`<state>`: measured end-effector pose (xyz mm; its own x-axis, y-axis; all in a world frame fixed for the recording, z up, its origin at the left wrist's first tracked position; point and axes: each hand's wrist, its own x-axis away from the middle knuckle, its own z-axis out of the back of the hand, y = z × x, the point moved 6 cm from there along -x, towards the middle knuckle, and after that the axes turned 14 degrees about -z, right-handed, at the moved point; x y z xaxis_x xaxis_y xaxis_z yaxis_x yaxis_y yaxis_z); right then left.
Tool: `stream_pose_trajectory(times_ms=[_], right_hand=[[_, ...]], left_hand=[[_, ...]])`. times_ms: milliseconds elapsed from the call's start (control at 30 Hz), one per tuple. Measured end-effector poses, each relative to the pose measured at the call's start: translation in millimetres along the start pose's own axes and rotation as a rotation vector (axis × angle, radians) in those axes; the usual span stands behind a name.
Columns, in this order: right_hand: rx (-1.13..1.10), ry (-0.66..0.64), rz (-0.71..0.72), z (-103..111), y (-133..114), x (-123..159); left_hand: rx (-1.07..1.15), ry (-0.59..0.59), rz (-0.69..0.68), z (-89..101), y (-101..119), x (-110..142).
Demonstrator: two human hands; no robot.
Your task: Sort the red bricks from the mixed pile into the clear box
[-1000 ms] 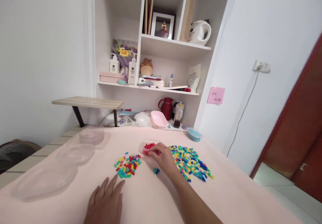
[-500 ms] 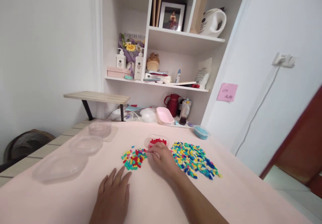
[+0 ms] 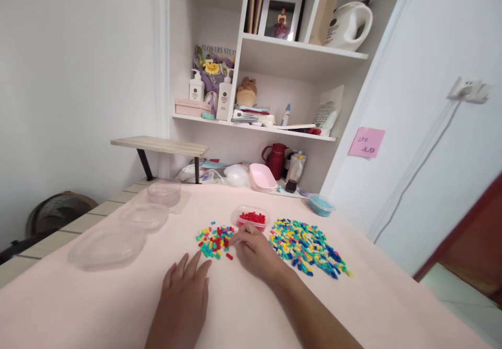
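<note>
My left hand (image 3: 184, 291) rests flat on the pink-covered table, fingers spread, just below a small pile of mixed coloured pieces (image 3: 209, 248). At the right edge of that pile is my right hand (image 3: 253, 247), thumb and forefinger drawn together. Whatever is between those fingertips, if anything, is too small to make out. Behind the right hand stands a clear plastic tub (image 3: 267, 214) holding small red pieces (image 3: 252, 217). A larger pile of blue, green, yellow and white pieces (image 3: 306, 241) spreads to the right of the hand.
Clear containers (image 3: 105, 252) line the table's left side. A tub of light blue pieces (image 3: 320, 206) stands at the back right. Beyond the table are a pink basin (image 3: 262, 177), a red jug (image 3: 276, 160) and a bottle (image 3: 295, 173), under a shelf unit (image 3: 290, 124).
The view has shifted slightly, moving the scene rightward. My right hand stays beside the small pile; a red piece now lies apart at its lower right edge. My left hand remains flat.
</note>
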<state>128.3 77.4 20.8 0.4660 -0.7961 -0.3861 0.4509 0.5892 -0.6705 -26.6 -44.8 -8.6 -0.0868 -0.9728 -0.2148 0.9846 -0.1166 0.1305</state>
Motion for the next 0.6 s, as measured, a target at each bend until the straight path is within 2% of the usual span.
stream_pose_trajectory(times_ms=[100,167,267,400,500,600], right_hand=[[-0.015,0.018,-0.069,15,6,1],[-0.019,-0.028,-0.065,17,3,3],[-0.020,-0.106,-0.042,11,-4,6],[0.078,-0.133,0.028,-3,-11,9],[0.150,-0.151,0.068,-8,-11,9],[0.187,-0.173,0.049,-9,-7,8]], left_hand=[[0.000,-0.001,-0.001,-0.5,0,-1],[-0.001,-0.005,0.002,-0.6,0,-1],[-0.010,-0.016,0.008,0.7,1,-1],[-0.009,-0.026,0.007,2.7,1,-1],[-0.005,-0.025,0.010,1.7,1,-1],[-0.005,-0.014,0.004,-0.4,0,-1]])
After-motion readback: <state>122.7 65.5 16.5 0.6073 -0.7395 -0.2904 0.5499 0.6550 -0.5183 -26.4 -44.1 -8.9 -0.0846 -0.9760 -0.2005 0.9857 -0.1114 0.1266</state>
